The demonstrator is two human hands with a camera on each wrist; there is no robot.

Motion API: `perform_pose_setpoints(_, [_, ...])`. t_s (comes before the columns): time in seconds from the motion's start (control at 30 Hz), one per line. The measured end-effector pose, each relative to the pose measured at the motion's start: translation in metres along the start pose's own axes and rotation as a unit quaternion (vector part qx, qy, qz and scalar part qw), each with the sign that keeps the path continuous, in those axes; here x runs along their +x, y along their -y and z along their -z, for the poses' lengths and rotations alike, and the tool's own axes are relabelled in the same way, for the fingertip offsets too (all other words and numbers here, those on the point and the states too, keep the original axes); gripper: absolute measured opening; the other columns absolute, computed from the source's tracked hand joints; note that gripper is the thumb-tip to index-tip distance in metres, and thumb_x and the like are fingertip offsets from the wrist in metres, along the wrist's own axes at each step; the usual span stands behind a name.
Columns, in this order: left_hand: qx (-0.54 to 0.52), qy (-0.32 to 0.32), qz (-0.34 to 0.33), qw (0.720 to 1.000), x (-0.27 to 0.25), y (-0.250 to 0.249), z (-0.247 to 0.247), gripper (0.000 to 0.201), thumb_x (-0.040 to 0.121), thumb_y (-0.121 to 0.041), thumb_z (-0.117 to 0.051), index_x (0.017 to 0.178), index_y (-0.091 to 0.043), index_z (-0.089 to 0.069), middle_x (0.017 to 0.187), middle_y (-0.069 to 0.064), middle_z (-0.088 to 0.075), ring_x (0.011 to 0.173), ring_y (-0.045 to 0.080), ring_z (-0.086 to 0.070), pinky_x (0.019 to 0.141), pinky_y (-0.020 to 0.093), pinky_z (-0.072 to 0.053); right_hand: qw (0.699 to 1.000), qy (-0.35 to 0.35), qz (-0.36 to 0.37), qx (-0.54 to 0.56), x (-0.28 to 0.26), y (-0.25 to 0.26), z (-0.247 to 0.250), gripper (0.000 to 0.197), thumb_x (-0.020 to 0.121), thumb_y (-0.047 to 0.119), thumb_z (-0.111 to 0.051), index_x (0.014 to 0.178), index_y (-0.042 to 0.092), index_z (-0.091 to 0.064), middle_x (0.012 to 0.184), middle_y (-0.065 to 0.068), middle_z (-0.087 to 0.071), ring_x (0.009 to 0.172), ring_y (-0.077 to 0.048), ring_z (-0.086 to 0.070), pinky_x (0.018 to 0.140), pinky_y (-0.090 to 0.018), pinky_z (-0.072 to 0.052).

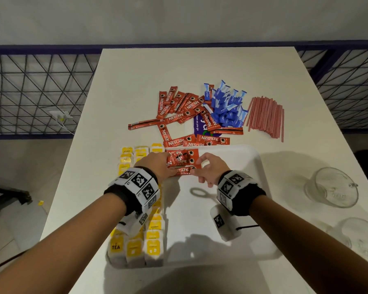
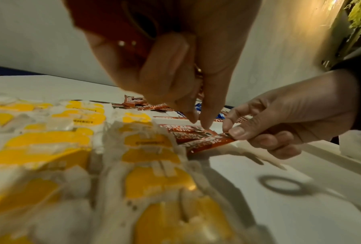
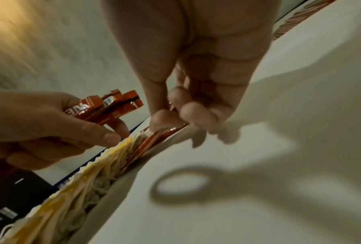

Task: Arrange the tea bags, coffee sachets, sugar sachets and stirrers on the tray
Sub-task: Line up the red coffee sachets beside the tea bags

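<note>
The left hand (image 1: 157, 164) clutches a bunch of coffee sachets (image 1: 175, 159) while the right hand (image 1: 208, 169) pinches one sachet (image 2: 208, 142) on the tray (image 1: 257, 164); a careless nudge could skew the laid row.

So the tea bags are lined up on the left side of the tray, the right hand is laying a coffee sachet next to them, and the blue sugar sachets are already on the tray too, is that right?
Not quite. The blue sugar sachets are not on the tray; the head view shows them piled on the table beyond it. The rest stands: the tea bags line the tray's left side and the right hand is laying a coffee sachet beside them.
</note>
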State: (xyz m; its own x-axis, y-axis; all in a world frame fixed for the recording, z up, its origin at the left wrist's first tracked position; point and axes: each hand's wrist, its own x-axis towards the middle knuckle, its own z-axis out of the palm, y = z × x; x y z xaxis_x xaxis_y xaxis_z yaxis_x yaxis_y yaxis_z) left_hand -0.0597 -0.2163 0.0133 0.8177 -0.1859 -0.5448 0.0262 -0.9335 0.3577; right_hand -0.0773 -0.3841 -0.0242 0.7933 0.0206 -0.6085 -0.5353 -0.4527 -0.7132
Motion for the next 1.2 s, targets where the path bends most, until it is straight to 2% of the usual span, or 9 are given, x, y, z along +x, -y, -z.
perform_pose_setpoints(0.07, [0.018,0.004,0.004,1.0,0.002,-0.001,-0.001,0.047,0.082,-0.047,-0.063,0.122,-0.023,-0.055,0.116,0.003,-0.063,0.104,0.022,-0.059,0.088,0.03,-0.047,1.0,0.0,0.011,-0.027,0.001,0.001,-0.001,0.023,0.081,0.024,-0.069,0.081,0.025,-0.046,0.055,0.004,-0.056,0.04,-0.005,-0.042,0.044,-0.018,-0.03])
perform_pose_setpoints(0.13, [0.052,0.008,0.016,0.998,0.004,-0.003,-0.003,0.045,0.084,-0.045,-0.061,0.122,-0.021,-0.054,0.115,0.004,-0.063,0.104,0.023,-0.059,0.089,0.033,-0.048,0.999,0.002,0.018,-0.043,0.001,0.002,-0.001,0.023,0.082,0.024,-0.068,0.082,0.025,-0.045,0.055,0.005,-0.055,0.035,-0.001,-0.041,0.042,-0.015,-0.028])
perform_pose_setpoints(0.37, [0.161,0.018,0.03,0.986,0.01,-0.012,-0.009,0.04,0.089,-0.042,-0.055,0.121,-0.018,-0.048,0.114,0.006,-0.059,0.105,0.026,-0.058,0.085,0.035,-0.047,0.996,0.0,0.02,-0.083,0.008,-0.004,0.0,0.022,0.081,0.028,-0.069,0.085,0.026,-0.047,0.053,0.006,-0.056,0.027,0.001,-0.038,0.045,-0.02,-0.029])
perform_pose_setpoints(0.5, [0.177,0.014,0.031,0.984,0.013,-0.014,-0.011,0.042,0.089,-0.042,-0.055,0.121,-0.017,-0.048,0.115,0.006,-0.058,0.105,0.025,-0.058,0.083,0.034,-0.046,0.995,0.017,0.032,-0.092,0.009,-0.005,0.003,0.027,0.08,0.025,-0.071,0.086,0.026,-0.045,0.052,0.005,-0.055,0.036,-0.003,-0.042,0.045,-0.02,-0.032])
perform_pose_setpoints(0.6, [0.178,0.01,0.032,0.984,0.014,-0.013,-0.011,0.042,0.089,-0.043,-0.055,0.122,-0.018,-0.048,0.116,0.006,-0.058,0.106,0.025,-0.058,0.084,0.034,-0.046,0.993,0.023,0.038,-0.106,0.009,-0.005,0.004,0.027,0.08,0.022,-0.07,0.087,0.027,-0.045,0.053,0.006,-0.056,0.033,0.0,-0.043,0.044,-0.019,-0.032])
perform_pose_setpoints(0.73, [0.178,0.004,0.026,0.984,0.016,-0.011,-0.011,0.042,0.09,-0.043,-0.054,0.123,-0.018,-0.048,0.114,0.005,-0.059,0.104,0.025,-0.059,0.083,0.034,-0.046,0.993,0.021,0.043,-0.109,0.009,-0.007,0.004,0.024,0.083,0.019,-0.067,0.09,0.024,-0.045,0.053,0.005,-0.056,0.024,0.002,-0.037,0.034,-0.013,-0.028])
perform_pose_setpoints(1.03, [0.147,0.01,0.023,0.989,0.014,-0.008,-0.009,0.041,0.089,-0.042,-0.054,0.123,-0.02,-0.048,0.114,0.004,-0.06,0.104,0.024,-0.058,0.085,0.033,-0.046,0.996,0.013,0.037,-0.085,0.008,-0.007,0.005,0.026,0.081,0.024,-0.07,0.086,0.025,-0.045,0.055,0.004,-0.056,0.025,0.001,-0.038,0.034,-0.013,-0.029])
perform_pose_setpoints(1.1, [0.136,0.007,0.018,0.99,0.012,-0.006,-0.006,0.043,0.088,-0.043,-0.056,0.124,-0.021,-0.048,0.115,0.004,-0.06,0.106,0.024,-0.058,0.087,0.034,-0.046,0.997,0.014,0.029,-0.073,0.007,-0.005,0.007,0.027,0.08,0.026,-0.07,0.089,0.025,-0.045,0.057,0.002,-0.056,0.029,-0.002,-0.039,0.035,-0.016,-0.03])
perform_pose_setpoints(1.2, [0.091,0.01,-0.003,0.996,0.007,-0.005,0.002,0.047,0.085,-0.041,-0.061,0.125,-0.02,-0.049,0.117,0.003,-0.06,0.107,0.023,-0.057,0.088,0.031,-0.046,0.997,0.029,0.047,-0.052,0.0,0.007,0.015,0.032,0.08,0.027,-0.07,0.1,0.024,-0.046,0.062,-0.002,-0.057,0.046,-0.013,-0.045,0.046,-0.024,-0.04])
